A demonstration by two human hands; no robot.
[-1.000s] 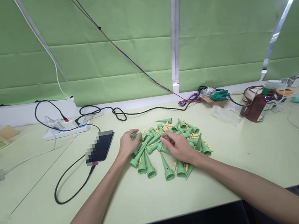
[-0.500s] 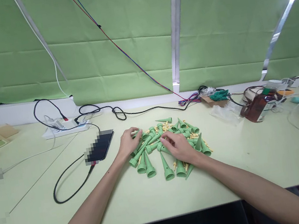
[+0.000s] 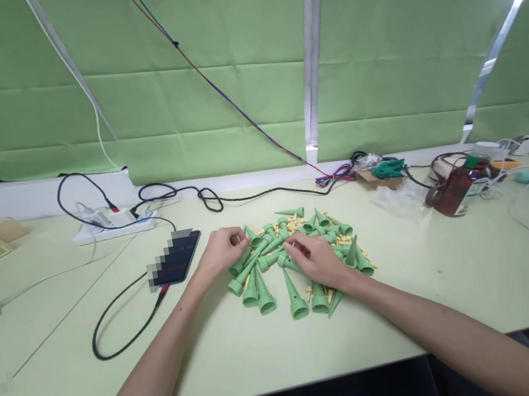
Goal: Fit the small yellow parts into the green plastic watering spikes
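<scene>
both hands (image 3: 225, 248) (image 3: 318, 258) curl over cones (image 3: 298, 302) on a pale table (image 3: 467, 258) by green panels (image 3: 246, 25), grip unclear

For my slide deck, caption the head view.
Left hand and right hand at piled hollow green cones and small yellow pieces on a pale table.

Pale-green hollow cones (image 3: 296, 297): plastic, smooth, low sheen. Small yellow stemmed pieces (image 3: 309, 292): plastic-looking, matt. Pale-green flat desk (image 3: 252, 365): smooth, faintly satin. Black rectangular phone (image 3: 186, 248): glossy screen. Brown translucent bottle (image 3: 452, 192): glossy; glass or plastic, cannot tell. Clear crumpled bag (image 3: 400, 203): thin plastic, wrinkled, shiny. Green hanging blind (image 3: 225, 22): cloth-like, matt, creased.
</scene>
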